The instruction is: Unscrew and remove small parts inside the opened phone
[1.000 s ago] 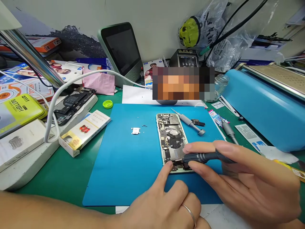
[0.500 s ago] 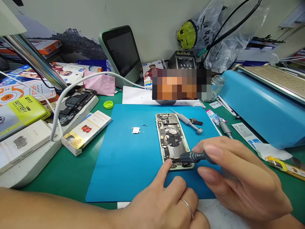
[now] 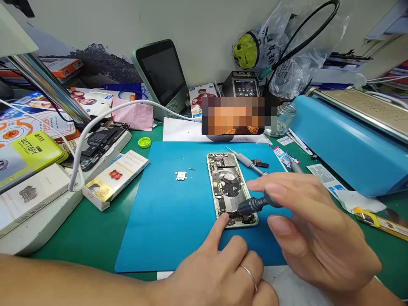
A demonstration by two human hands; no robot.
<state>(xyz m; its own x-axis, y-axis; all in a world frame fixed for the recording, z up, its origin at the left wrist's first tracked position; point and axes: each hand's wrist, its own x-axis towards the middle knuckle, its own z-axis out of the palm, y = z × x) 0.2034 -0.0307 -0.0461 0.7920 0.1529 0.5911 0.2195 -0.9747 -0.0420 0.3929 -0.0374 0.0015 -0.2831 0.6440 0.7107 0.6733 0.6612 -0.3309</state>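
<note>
An opened phone point(image 3: 228, 182) with its inner boards showing lies on a blue mat point(image 3: 165, 212). My right hand point(image 3: 315, 231) is closed on a dark grey screwdriver point(image 3: 255, 204), whose tip points into the phone's lower end. My left hand point(image 3: 219, 272), with a ring on one finger, rests at the mat's near edge; its forefinger presses on the phone's lower left corner and the other fingers are curled. A small white part point(image 3: 180, 175) and tiny screws point(image 3: 191, 169) lie left of the phone.
A second screwdriver point(image 3: 245, 160) and a small black part point(image 3: 259, 163) lie right of the phone. Another opened phone point(image 3: 95, 142) sits on a white box at left, beside a cigarette pack point(image 3: 116, 176) and a white cable point(image 3: 95, 117). A blue machine point(image 3: 344, 144) stands at right.
My right hand has drawn back slightly and tilted the screwdriver, its tip staying at the phone's lower end. The view has shifted a little; the left forefinger stays on the phone.
</note>
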